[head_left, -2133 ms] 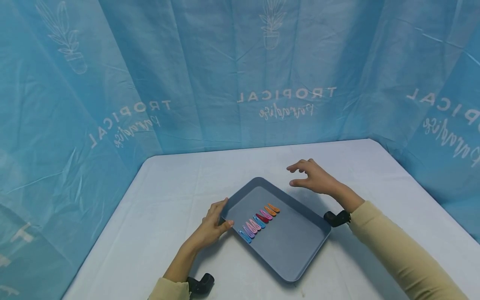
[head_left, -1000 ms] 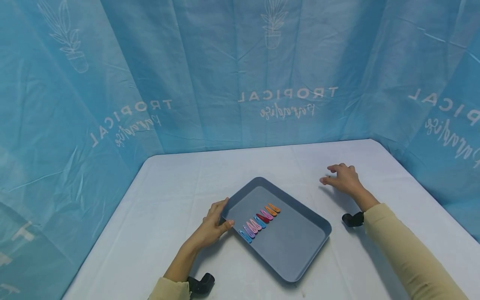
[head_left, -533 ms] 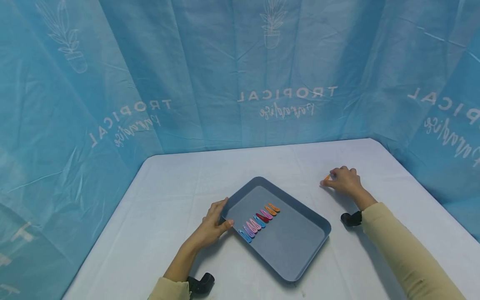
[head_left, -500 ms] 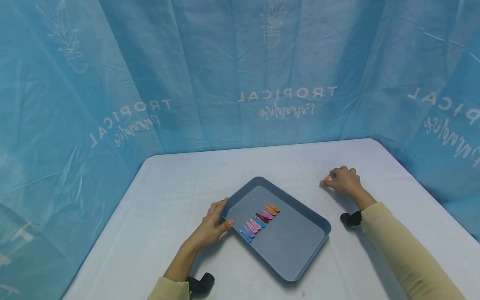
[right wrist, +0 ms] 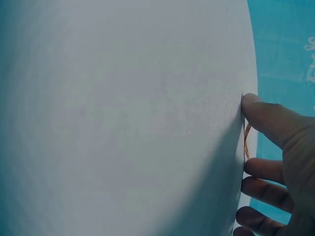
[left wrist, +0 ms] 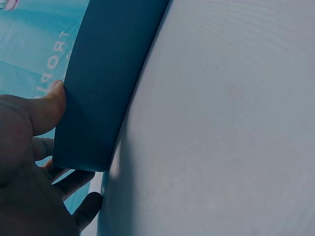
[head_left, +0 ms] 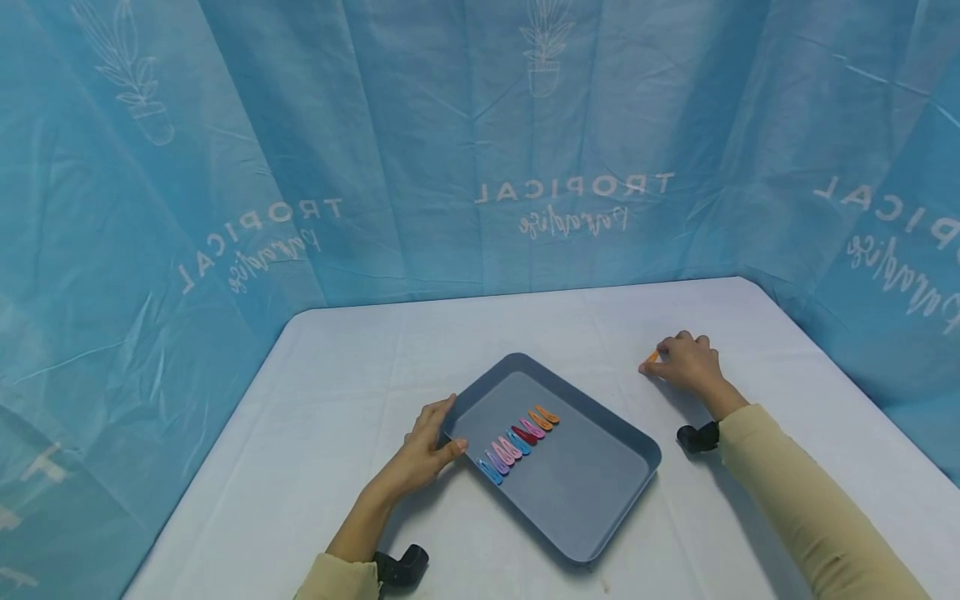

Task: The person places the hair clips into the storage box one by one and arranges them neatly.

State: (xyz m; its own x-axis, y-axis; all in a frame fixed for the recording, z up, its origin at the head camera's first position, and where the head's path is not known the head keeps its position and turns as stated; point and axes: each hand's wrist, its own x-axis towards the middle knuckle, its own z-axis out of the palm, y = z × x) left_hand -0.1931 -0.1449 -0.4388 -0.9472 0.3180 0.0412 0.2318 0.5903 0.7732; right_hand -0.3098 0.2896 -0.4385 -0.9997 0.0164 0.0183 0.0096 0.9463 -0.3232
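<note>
Thumb and fingers of my left hand [head_left: 422, 454] hold the left corner of a grey-blue tray [head_left: 588, 483], spread along the two sides that meet there. In the left wrist view the thumb lies against the tray wall [left wrist: 106, 93]. Inside the tray is a slanting row of several snap hair clips, with orange ones at the far end, a red hair clip [head_left: 525, 436] mid-row and a blue hair clip [head_left: 490, 472] nearest my left thumb. Right of the tray, my right hand [head_left: 688, 362] pinches another orange hair clip [head_left: 652, 357] between thumb and fingertips, at the tabletop.
A white cloth covers the table [head_left: 360, 375]. Blue printed curtains [head_left: 420, 150] hang behind it and at both sides. Each wrist wears a black camera mount; the right mount [head_left: 697, 437] sits just beyond the tray's right corner.
My right hand has moved right, away from above the tray's far edge, down to the table, and has closed its fingertips on an orange hair clip. Left hand and tray stay put.
</note>
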